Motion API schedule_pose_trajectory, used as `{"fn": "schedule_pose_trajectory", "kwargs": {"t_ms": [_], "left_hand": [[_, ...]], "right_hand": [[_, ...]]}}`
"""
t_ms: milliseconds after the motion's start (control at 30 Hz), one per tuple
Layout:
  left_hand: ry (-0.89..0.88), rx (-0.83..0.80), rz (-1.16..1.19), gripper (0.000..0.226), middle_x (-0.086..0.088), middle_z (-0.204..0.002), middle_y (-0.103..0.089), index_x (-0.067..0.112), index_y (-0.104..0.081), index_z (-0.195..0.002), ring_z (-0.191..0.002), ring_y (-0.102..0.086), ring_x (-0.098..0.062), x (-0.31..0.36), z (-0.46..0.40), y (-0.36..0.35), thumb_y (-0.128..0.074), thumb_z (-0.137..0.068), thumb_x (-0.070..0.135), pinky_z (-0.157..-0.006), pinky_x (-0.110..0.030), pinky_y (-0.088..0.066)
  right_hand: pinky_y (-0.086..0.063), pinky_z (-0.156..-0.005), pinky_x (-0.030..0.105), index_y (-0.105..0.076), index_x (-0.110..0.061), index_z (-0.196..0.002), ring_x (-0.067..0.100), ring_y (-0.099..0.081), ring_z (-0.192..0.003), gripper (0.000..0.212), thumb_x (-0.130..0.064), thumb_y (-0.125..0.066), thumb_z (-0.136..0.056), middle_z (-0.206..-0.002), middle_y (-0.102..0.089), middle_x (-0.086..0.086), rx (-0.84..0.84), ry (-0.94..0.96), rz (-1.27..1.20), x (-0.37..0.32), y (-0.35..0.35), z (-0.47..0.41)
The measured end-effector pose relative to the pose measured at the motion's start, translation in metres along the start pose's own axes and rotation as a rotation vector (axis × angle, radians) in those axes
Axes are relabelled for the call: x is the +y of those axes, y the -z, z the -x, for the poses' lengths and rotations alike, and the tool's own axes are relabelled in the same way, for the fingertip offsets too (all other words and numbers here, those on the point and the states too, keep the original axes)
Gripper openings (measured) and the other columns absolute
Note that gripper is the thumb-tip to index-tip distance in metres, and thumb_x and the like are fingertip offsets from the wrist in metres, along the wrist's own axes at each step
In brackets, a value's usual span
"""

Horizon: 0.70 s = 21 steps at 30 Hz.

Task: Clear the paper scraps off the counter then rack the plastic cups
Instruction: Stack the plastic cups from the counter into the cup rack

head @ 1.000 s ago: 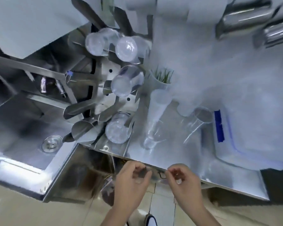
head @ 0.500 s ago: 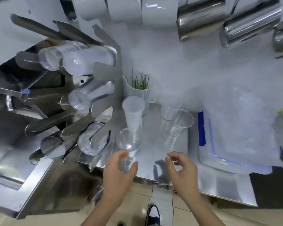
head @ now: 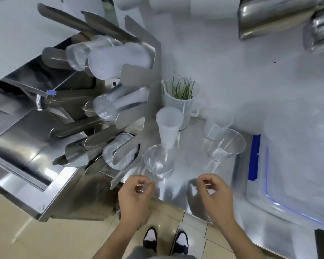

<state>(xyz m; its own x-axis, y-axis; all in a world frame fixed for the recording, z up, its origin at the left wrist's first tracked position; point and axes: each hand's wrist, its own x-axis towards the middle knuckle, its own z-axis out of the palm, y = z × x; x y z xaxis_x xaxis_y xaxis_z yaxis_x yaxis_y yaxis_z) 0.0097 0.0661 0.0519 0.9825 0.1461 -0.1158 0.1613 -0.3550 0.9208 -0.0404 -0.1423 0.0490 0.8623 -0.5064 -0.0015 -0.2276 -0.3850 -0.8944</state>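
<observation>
Three loose plastic cups stand upright on the steel counter [head: 183, 186]: a short clear cup [head: 158, 161] nearest me, a tall frosted cup [head: 168, 128] behind it, and a clear cup [head: 227, 146] to the right. A steel cup rack [head: 137, 101] at the left holds several cups on their sides. My left hand [head: 134, 199] hovers at the counter's front edge just below the short clear cup, fingers curled and apart, holding nothing. My right hand [head: 215, 195] hovers over the front edge to the right, also curled and empty. I see no paper scraps.
A white measuring jug [head: 180, 101] with green stalks stands behind the tall cup, a small frosted beaker [head: 214, 128] to its right. A clear lidded bin [head: 292, 165] with blue tape fills the right. A sink [head: 17, 131] lies left. Steel canisters [head: 281, 17] hang above.
The view has moved closer to the counter. My left hand has drawn back from the short clear cup toward the counter's edge; both hands stay empty.
</observation>
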Motion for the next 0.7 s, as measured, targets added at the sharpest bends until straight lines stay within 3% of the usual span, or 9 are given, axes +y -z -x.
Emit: {"fn": "schedule_pose_trajectory", "kwargs": {"t_ms": [267, 467, 567, 633, 700], "left_hand": [[0.045, 0.001, 0.06, 0.03, 0.001, -0.079, -0.07, 0.024, -0.064, -0.071, -0.081, -0.071, -0.028, 0.002, -0.017, -0.002, -0.084, -0.077, 0.001, -0.073, -0.026, -0.051], [0.084, -0.089, 0.007, 0.054, 0.011, -0.105, -0.067, 0.029, -0.057, -0.104, -0.1, -0.068, -0.013, 0.003, -0.03, -0.008, -0.095, -0.067, 0.017, -0.081, -0.024, -0.056], [0.037, -0.133, -0.016, 0.076, 0.017, -0.115, -0.063, 0.027, -0.055, -0.123, -0.107, -0.065, -0.009, 0.001, -0.034, -0.012, -0.098, -0.061, 0.022, -0.091, -0.029, -0.056], [0.021, -0.161, -0.009, 0.083, 0.02, -0.118, -0.061, 0.03, -0.052, -0.128, -0.109, -0.063, -0.006, 0.0, -0.037, -0.014, -0.098, -0.059, 0.022, -0.092, -0.026, -0.054], [0.01, -0.196, 0.01, 0.086, 0.019, -0.121, -0.061, 0.033, -0.05, -0.13, -0.112, -0.06, -0.002, 0.0, -0.04, -0.018, -0.098, -0.059, 0.023, -0.092, -0.025, -0.053]], "right_hand": [[-0.051, -0.068, 0.02, -0.067, -0.031, -0.075, 0.008, -0.066, -0.079, 0.025, -0.009, -0.071, -0.084, -0.084, -0.071, -0.018, 0.023, -0.051, 0.0, -0.005, 0.003, -0.015], [-0.049, -0.066, 0.009, -0.064, -0.037, -0.076, 0.002, -0.064, -0.08, 0.028, -0.011, -0.07, -0.085, -0.086, -0.069, -0.025, 0.053, -0.055, 0.014, -0.009, 0.004, -0.022], [-0.05, -0.068, 0.01, -0.062, -0.034, -0.085, 0.003, -0.064, -0.079, 0.025, -0.011, -0.071, -0.084, -0.082, -0.07, -0.01, 0.105, -0.064, -0.016, -0.007, 0.005, -0.026], [-0.053, -0.073, 0.017, -0.061, -0.028, -0.096, 0.008, -0.065, -0.079, 0.022, -0.014, -0.072, -0.084, -0.09, -0.068, -0.008, 0.152, -0.099, -0.024, -0.003, 0.006, -0.029], [-0.056, -0.08, 0.033, -0.056, -0.024, -0.108, 0.014, -0.065, -0.086, 0.031, -0.017, -0.074, -0.083, -0.098, -0.065, -0.005, 0.203, -0.149, -0.016, 0.003, 0.01, -0.035]]}}
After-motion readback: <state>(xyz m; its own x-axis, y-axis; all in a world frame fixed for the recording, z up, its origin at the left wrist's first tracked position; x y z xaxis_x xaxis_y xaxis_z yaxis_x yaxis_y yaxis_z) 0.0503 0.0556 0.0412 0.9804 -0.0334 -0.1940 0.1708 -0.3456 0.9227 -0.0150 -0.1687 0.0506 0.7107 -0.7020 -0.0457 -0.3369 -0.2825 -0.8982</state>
